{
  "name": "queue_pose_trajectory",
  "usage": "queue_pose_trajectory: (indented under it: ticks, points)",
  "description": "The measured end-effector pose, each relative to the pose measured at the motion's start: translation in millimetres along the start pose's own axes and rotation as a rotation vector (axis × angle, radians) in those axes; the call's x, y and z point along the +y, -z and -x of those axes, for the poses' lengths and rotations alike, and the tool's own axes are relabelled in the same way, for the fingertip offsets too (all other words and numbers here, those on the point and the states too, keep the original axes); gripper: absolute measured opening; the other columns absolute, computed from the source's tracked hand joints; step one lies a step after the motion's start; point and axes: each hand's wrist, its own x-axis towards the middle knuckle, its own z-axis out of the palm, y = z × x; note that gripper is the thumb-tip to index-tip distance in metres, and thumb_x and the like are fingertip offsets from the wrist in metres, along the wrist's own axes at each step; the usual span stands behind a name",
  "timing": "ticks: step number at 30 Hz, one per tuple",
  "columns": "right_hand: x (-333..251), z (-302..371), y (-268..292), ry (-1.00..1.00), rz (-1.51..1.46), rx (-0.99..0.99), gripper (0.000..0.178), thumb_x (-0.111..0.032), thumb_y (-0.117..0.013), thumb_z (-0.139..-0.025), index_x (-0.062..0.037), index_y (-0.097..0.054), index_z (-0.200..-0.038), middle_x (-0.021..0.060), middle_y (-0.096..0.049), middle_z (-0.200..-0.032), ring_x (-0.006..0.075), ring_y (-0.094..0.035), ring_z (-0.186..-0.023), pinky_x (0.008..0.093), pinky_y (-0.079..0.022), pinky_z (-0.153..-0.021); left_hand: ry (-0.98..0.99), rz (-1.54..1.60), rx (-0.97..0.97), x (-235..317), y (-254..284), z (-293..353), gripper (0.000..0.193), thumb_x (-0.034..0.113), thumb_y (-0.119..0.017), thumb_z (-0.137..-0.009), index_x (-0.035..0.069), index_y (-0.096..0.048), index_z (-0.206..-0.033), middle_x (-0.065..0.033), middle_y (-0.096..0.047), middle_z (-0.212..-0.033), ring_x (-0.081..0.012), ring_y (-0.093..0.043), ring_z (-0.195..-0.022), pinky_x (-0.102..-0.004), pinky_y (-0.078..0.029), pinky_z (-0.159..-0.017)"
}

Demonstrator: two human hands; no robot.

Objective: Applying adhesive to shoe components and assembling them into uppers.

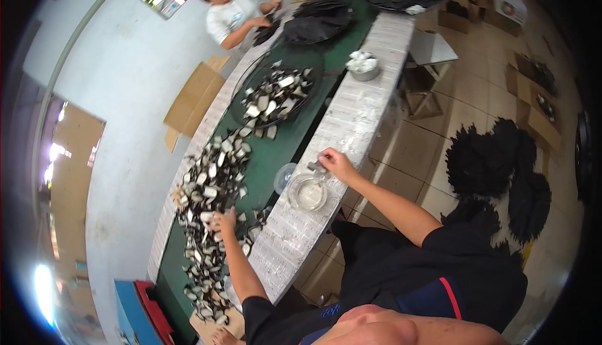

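My left hand reaches into a long heap of small black-and-white pieces on the green belt, fingers spread on top of them. My right hand rests on the pale speckled ledge, pinching a small grey brush-like tool just above a round glass dish with pale contents. A clear lid lies beside the dish on the belt.
A wire basket of more pieces sits farther up the belt, then piles of black pieces. A metal bowl stands on the ledge. Another person works at the far end. Black heaps and cardboard boxes lie on the tiled floor.
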Motion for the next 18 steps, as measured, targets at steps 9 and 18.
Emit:
queue_pose_trajectory:
  ticks: [9, 18]
  points:
    - [-16.7, 7.7, -3.6, 0.132, 0.163, -0.006, 0.021, -0.02, -0.062, -0.092, -0.0003, -0.062, -0.099, 0.0108, -0.069, -0.085, 0.0175, -0.065, -0.075, 0.0333, -0.051, -0.069, -0.415, -0.09, 0.404, -35.2, -50.4, 11.6, 0.031, 0.024, -0.047, -0.1, 0.0, -0.06, -0.114, -0.0172, -0.066, -0.087, -0.0356, -0.065, -0.077, -0.0476, -0.052, -0.069]
    - [-14.8, 12.7, 13.6, 0.109, 0.158, 0.052, 0.021, -0.02, -0.062, -0.093, -0.0003, -0.061, -0.1, 0.0093, -0.068, -0.079, 0.0154, -0.062, -0.069, 0.0324, -0.05, -0.064, -0.205, 0.797, 0.359, 18.0, 15.1, 84.1, 0.035, 0.023, -0.055, -0.098, -0.003, -0.061, -0.12, -0.0189, -0.066, -0.11, -0.033, -0.064, -0.092, -0.0449, -0.051, -0.075]
